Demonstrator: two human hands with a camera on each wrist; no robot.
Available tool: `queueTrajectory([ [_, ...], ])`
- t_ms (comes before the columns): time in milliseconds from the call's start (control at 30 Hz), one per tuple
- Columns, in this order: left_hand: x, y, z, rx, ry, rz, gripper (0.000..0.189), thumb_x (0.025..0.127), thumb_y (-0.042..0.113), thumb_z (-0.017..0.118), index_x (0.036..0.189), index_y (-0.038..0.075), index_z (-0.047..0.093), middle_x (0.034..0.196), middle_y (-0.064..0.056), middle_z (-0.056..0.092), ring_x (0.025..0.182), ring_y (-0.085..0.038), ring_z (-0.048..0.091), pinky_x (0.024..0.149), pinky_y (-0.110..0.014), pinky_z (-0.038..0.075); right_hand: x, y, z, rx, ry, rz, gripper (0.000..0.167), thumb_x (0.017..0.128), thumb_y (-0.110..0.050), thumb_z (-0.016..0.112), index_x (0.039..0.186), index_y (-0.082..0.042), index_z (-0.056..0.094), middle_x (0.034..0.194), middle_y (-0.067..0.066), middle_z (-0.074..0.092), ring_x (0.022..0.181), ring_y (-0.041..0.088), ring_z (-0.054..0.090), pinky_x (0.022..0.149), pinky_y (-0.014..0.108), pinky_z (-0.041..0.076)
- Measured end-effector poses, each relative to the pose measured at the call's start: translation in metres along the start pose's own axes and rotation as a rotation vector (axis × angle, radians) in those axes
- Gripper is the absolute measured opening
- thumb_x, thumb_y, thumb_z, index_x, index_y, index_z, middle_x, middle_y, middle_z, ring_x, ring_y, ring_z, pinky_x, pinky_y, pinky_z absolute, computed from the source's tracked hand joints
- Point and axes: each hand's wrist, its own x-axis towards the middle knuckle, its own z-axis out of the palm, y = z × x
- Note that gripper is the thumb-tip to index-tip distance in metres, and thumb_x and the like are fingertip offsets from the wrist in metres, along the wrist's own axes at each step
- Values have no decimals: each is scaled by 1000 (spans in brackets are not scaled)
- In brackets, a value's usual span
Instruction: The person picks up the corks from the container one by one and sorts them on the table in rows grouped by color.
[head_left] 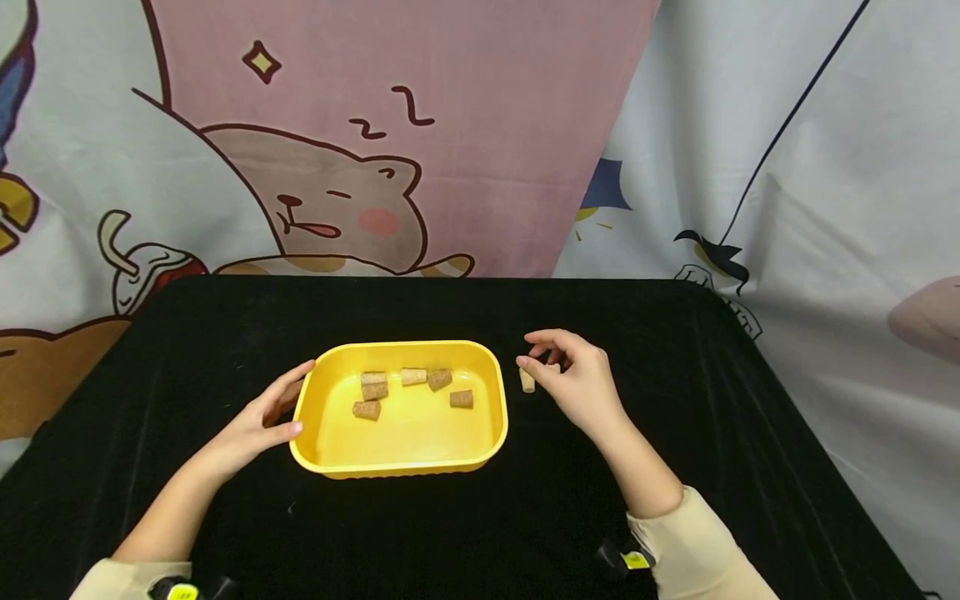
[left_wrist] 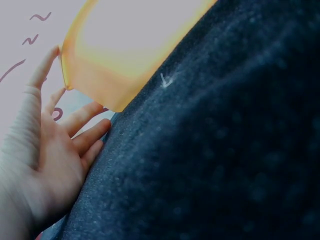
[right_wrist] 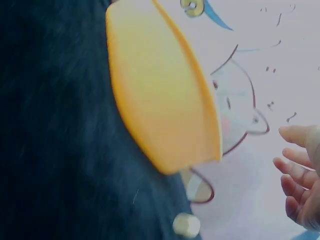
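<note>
A yellow plastic tray stands on the black cloth with several brown corks lying in it. At the tray's left end, my left hand rests its thumb and fingertips against the rim and outer wall; the fingers are spread and fairly straight in the left wrist view. My right hand is right of the tray, thumb and index finger parted above a pale cork. Part of another pale cork shows behind the right hand. In the right wrist view, a pale cork appears apart from the fingertips.
Black cloth covers the table. Behind its far edge hangs a printed curtain with cartoon animals. Dark bands with yellow labels sit at both sleeve cuffs.
</note>
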Motion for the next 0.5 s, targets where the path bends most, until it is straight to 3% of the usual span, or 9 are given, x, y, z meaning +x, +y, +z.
queueTrajectory([
  [267,0,-1,0,-14,-7,7,66,96,7,51,153,14,19,145,-28,35,119,-8,49,90,-32,42,4,-33,19,31,-61,-91,25,81,-15,78,104,-11,70,91,-2,64,77,16,52,62,30,45],
  [400,-1,0,1,-9,-3,2,66,96,7,51,153,13,19,145,-28,35,119,-7,48,91,-38,41,8,-42,35,28,-143,-123,26,82,-17,78,106,-11,70,94,-1,65,80,15,52,65,35,47],
  [500,-1,0,1,-9,1,-7,66,96,8,50,153,14,18,145,-27,35,118,-7,49,91,-45,39,12,-47,47,38,-231,-102,27,82,-19,77,107,-11,70,99,0,66,81,14,53,66,34,47],
])
